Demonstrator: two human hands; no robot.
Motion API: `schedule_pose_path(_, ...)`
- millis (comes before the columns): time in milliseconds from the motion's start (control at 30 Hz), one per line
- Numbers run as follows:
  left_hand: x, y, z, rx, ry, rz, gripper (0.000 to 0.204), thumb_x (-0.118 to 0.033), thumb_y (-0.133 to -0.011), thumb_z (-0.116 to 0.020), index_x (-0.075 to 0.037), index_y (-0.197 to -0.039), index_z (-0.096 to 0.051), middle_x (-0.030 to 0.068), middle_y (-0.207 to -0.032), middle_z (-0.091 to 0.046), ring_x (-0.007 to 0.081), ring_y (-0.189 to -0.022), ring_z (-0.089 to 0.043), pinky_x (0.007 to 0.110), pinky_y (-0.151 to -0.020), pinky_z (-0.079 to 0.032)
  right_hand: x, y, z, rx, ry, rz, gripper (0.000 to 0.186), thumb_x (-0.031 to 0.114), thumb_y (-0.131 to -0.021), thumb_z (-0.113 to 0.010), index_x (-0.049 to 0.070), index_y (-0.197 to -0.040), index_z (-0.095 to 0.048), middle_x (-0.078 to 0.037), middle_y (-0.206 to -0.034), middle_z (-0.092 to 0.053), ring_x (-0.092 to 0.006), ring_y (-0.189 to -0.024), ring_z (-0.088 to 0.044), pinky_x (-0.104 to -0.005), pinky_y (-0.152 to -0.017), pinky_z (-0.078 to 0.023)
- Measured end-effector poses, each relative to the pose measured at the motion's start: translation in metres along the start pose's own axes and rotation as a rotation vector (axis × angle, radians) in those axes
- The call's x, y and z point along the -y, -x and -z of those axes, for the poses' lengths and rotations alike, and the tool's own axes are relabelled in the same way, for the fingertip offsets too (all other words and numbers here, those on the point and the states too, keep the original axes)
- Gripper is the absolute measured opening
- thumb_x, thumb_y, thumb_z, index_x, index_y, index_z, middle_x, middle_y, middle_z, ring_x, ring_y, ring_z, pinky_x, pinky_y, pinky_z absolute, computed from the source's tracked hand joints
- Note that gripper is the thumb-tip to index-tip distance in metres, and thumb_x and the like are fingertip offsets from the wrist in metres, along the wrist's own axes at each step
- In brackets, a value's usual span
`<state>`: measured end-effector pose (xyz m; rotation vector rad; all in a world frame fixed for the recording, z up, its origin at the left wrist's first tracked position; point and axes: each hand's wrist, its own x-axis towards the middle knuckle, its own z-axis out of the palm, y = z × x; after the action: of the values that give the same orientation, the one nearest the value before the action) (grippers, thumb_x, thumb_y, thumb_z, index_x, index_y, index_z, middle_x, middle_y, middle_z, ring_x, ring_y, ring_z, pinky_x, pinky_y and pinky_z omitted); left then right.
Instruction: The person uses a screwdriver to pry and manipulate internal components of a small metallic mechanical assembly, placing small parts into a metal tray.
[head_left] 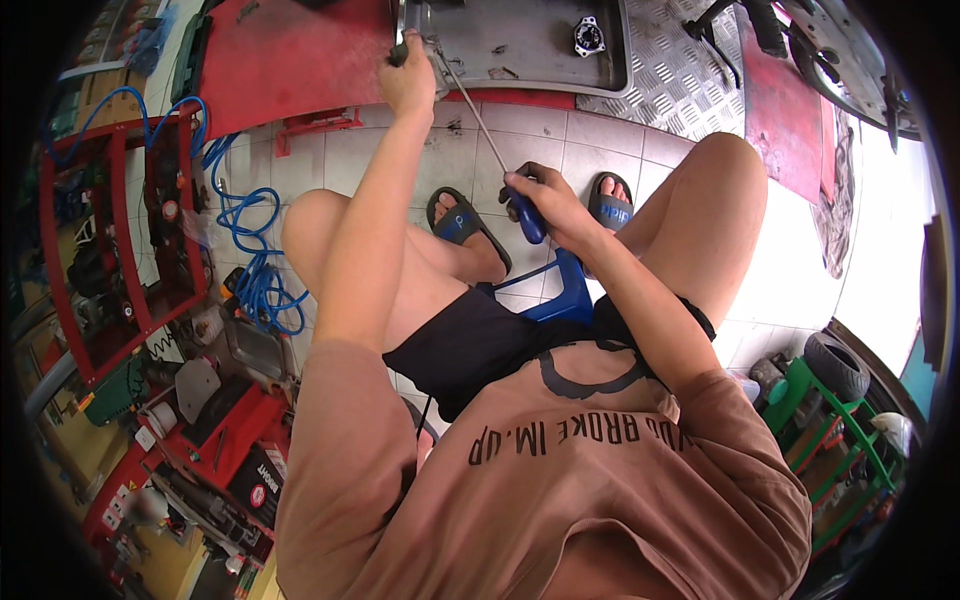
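My right hand [548, 198] is closed around the blue handle of a long screwdriver [477, 115]. Its thin metal shaft slants up and to the left, and the tip ends beside my left hand [410, 85]. That hand is closed at the near left edge of a grey metal tray [603, 90], against a silvery metal part [416, 18] whose kind I cannot make out. Dark smudges cover the fingers of both hands. Farther right in the tray lies a small round metal part with lugs [589, 37].
A red panel [290, 60] adjoins the tray on the left, and a diamond-plate sheet [655, 90] on the right. A coiled blue hose [250, 215] hangs by a red shelf frame [130, 230]. Part of a motorcycle [850, 60] stands far right; a green rack [830, 430] is nearer.
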<state>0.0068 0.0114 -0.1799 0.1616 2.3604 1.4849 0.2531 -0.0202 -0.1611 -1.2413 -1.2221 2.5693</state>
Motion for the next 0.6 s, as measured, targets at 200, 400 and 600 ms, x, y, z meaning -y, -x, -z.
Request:
schedule_pose_path(200, -0.008, 0.007, 0.001, -0.003, 0.003, 0.029, 0.063, -0.051, -0.083, -0.061, 0.008, -0.104, -0.058, 0.0201, -0.099, -0.065, 0.0315, -0.095, -0.061, 0.039, -0.086, -0.045, -0.014, -0.01, 0.008, 0.071, -0.116, -0.017, 0.02, 0.012, -0.095, -0.048, -0.005, -0.105, -0.053, -0.013, -0.09, -0.062, -0.0162, -0.079, -0.059, -0.0276, -0.072, -0.049)
schedule_pose_path(400, -0.006, 0.006, 0.001, -0.01, 0.003, 0.021, 0.062, -0.051, -0.084, -0.06, 0.007, -0.104, -0.059, 0.0196, -0.098, -0.065, 0.0312, -0.095, -0.061, 0.039, -0.085, -0.045, -0.01, -0.002, 0.001, 0.035, 0.104, 0.097, 0.021, 0.016, -0.095, -0.05, -0.003, -0.105, -0.05, -0.014, -0.09, -0.062, -0.017, -0.068, -0.058, -0.03, -0.064, -0.05)
schedule_pose_path(600, -0.005, 0.003, 0.0, -0.026, 0.012, 0.016, 0.058, -0.049, -0.084, -0.061, 0.007, -0.101, -0.059, 0.0187, -0.096, -0.066, 0.0309, -0.092, -0.062, 0.039, -0.083, -0.046, -0.003, -0.004, 0.006, 0.098, -0.228, -0.048, 0.027, 0.022, -0.096, -0.048, -0.003, -0.105, -0.051, -0.014, -0.091, -0.062, -0.0168, -0.068, -0.058, -0.0293, -0.062, -0.049)
